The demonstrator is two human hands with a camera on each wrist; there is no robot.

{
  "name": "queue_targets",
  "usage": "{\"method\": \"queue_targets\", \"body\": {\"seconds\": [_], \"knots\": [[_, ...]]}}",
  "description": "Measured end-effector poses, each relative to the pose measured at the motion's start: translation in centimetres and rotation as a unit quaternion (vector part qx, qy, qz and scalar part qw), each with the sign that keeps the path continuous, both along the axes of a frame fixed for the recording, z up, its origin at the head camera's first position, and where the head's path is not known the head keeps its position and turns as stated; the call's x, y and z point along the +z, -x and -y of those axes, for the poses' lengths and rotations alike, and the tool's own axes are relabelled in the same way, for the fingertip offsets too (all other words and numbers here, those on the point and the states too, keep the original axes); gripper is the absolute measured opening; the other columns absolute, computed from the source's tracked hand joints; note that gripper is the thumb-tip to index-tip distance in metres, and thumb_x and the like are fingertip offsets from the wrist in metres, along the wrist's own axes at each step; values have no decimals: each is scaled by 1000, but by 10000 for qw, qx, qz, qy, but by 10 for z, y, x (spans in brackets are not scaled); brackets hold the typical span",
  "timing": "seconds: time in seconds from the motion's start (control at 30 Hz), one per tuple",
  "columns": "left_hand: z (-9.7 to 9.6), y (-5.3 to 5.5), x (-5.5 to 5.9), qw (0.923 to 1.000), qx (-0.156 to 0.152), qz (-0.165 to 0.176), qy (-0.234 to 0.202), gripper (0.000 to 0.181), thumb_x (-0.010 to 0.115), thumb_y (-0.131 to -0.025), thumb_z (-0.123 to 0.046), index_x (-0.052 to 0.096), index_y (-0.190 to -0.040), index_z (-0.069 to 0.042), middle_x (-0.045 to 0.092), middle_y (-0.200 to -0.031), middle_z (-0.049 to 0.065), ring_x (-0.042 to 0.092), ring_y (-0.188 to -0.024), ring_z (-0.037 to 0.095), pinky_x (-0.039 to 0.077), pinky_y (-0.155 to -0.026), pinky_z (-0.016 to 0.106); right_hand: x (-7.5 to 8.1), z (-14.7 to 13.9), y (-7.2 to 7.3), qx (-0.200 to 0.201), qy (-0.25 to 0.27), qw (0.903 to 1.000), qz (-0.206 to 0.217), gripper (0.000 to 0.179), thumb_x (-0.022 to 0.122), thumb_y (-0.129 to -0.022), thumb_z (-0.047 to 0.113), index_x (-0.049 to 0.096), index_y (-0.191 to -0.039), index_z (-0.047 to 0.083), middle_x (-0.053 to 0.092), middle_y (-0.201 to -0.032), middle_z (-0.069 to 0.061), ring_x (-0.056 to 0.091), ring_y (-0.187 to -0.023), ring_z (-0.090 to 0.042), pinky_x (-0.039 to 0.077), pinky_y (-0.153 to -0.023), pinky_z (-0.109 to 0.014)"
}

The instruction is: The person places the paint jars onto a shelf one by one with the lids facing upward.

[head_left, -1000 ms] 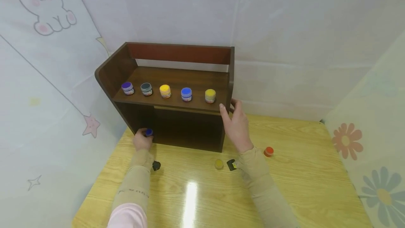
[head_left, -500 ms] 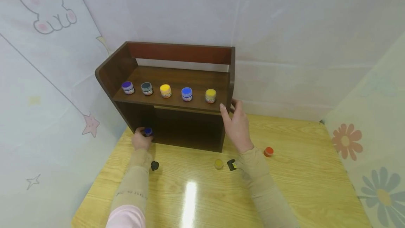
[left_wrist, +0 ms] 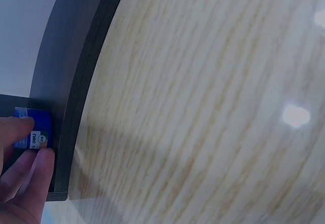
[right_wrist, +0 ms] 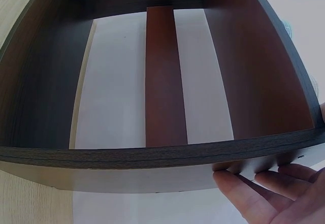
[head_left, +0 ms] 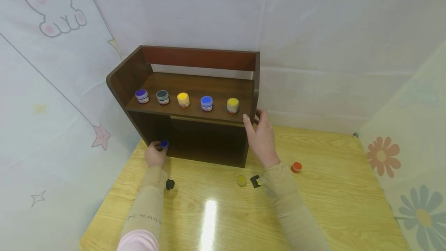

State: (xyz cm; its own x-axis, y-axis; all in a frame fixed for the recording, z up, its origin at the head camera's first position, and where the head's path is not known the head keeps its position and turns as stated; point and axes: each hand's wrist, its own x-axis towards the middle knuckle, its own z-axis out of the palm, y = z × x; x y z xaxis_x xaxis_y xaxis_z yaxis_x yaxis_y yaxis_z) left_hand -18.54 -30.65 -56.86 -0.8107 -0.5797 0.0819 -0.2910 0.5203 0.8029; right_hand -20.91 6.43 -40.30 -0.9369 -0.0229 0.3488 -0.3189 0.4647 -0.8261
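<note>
My left hand (head_left: pixel 155 156) pinches a small dark blue paint jar (head_left: pixel 164 143) between thumb and fingers, low in the left front corner of a dark brown wooden shelf unit (head_left: pixel 205 142). In the left wrist view the jar (left_wrist: pixel 43 122) lies at the inner side of the dark panel, fingertips on its label. My right hand (head_left: pixel 263 142) grips the unit's right side panel, thumb at the front edge and fingers against the outer face, as the right wrist view also shows. On the upper board stand several paint jars in a row: purple, dark grey, yellow (head_left: pixel 183 100), blue and olive yellow.
On the wooden table (head_left: pixel 334 189) lie an olive-yellow jar (head_left: pixel 241 181) in front of the unit and a red jar (head_left: pixel 296 167) to the right. Black wrist devices (head_left: pixel 256 181) show beside both sleeves. Fabric with printed drawings hangs behind and at both sides.
My left hand and the dark blue jar have shifted only slightly within the lower left corner. My right hand keeps its place on the side panel.
</note>
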Motion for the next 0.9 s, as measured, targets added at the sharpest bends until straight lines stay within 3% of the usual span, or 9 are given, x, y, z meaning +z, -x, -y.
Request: {"method": "queue_targets", "body": {"seconds": [0.27,0.57,0.67,0.9], "knots": [[-1,1,6,9993,217,205,-222,37,68,-95,-5,58,-128,8,65,-114,30,64,-102,44,54,-86,51,0,0,-1,16,-32,10000,37,60,51,-105,49,43,-140,1,53,-143,-25,58,-123,-42,52,-95,-53],[-2,-5,2,9991,214,185,-325,53,75,-88,-2,52,-135,6,62,-120,30,60,-110,45,50,-96,52,0,1,-2,16,-45,10000,63,62,51,-105,50,43,-141,1,53,-143,-24,58,-124,-41,52,-95,-54],[-7,-9,0,9991,309,43,-294,53,78,-86,-3,54,-133,4,63,-119,27,61,-108,43,49,-96,52,0,0,-1,2,-13,10000,43,62,51,-104,50,43,-141,1,53,-143,-24,58,-124,-41,52,-95,-54],[-28,-15,10,9960,312,-816,-175,47,81,-87,-6,59,-128,3,68,-111,24,69,-89,37,56,-78,49,0,1,0,-50,-36,10000,19,60,52,-104,50,44,-139,1,53,-143,-24,59,-122,-40,52,-95,-53]]}}
